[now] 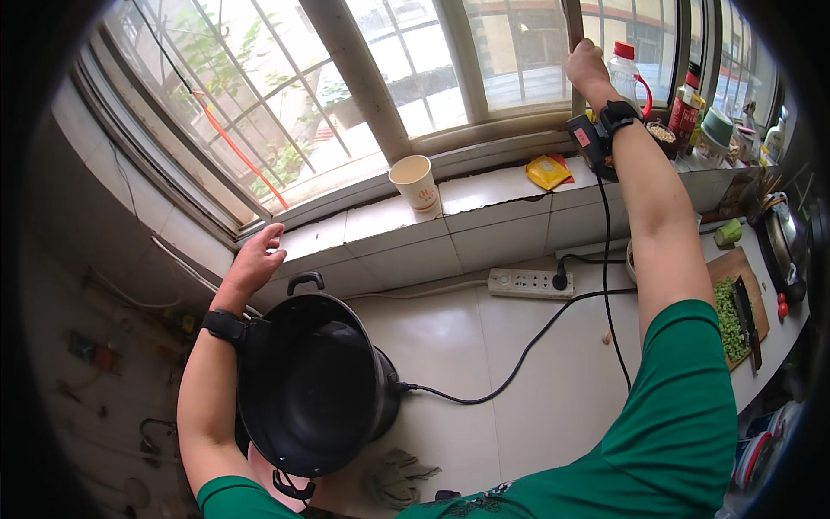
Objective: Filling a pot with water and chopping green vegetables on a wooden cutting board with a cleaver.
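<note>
My right hand is raised to the window and grips the upright edge of a window sash frame; its fingertips are partly hidden. Beside that hand stands a clear plastic bottle with a red cap and red handle. My left hand is held at the left end of the white tiled sill, fingers loosely bent and holding nothing. Below it, a large black pot with two loop handles sits tilted on the counter. Both wrists wear black straps, and a black cable runs from the right one.
On the sill are a paper cup, a yellow packet and several bottles and jars. A power strip lies on the counter. At right, a knife rests on a cutting board with chopped greens. A grey cloth lies near me.
</note>
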### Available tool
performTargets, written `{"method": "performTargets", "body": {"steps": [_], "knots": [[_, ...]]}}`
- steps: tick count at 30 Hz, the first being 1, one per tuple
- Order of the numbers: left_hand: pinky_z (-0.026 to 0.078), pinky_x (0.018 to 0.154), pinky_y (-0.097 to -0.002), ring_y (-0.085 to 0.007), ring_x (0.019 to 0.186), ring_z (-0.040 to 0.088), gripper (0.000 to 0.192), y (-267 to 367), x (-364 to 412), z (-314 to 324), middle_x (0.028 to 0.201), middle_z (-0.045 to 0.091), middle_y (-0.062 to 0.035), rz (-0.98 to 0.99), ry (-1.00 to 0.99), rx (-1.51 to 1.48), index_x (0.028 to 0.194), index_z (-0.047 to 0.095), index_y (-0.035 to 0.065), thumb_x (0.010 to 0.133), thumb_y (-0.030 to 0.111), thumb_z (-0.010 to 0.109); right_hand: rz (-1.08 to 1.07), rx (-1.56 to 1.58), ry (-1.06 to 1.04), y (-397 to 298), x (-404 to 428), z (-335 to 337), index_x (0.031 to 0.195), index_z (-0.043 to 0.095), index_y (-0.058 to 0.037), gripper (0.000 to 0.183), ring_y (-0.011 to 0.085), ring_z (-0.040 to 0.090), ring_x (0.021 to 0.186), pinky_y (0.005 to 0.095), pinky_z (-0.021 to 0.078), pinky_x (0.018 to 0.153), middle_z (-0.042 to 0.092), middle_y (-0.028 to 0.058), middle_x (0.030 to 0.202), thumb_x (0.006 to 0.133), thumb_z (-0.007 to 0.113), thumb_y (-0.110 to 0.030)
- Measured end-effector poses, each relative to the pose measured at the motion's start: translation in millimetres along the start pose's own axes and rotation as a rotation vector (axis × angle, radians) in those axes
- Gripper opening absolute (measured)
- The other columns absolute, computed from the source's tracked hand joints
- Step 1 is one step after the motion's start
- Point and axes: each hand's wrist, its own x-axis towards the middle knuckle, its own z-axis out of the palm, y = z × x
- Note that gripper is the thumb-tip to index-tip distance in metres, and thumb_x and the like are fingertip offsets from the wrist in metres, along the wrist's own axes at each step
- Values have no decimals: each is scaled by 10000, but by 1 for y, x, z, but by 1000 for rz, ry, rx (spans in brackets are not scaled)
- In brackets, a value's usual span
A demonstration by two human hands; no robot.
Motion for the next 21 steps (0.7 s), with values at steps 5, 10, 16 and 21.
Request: {"method": "performTargets", "body": {"steps": [5,10,16,21], "knots": [[440,848,-312,-246,1030,529,489,-8,2,4,1174,521,-148,-41,18,31,1227,432,2,764,82,565,-55,3,7,-2,2,15,1119,373,77,393,452,525,981,467,449,840,418,353,1128,800,462,-135],[448,823,-317,-229,974,528,440,-6,5,11,1131,538,-132,56,-7,-28,1175,469,15,750,55,575,-88,-13,213,20,14,20,950,507,44,242,453,523,936,495,436,813,545,298,976,775,494,-123],[433,854,-293,-205,1009,521,455,-3,-15,0,1164,524,-118,16,-11,38,1209,445,9,773,65,560,-77,-53,77,17,0,12,1078,413,38,331,462,496,999,490,423,849,475,331,1084,790,434,-124],[429,862,-303,-214,1011,524,461,-19,-27,-8,1143,536,-119,11,0,64,1212,447,9,771,86,556,-15,-31,69,3,-9,9,1100,380,47,341,474,490,1000,484,428,848,424,343,1138,785,438,-68]]}}
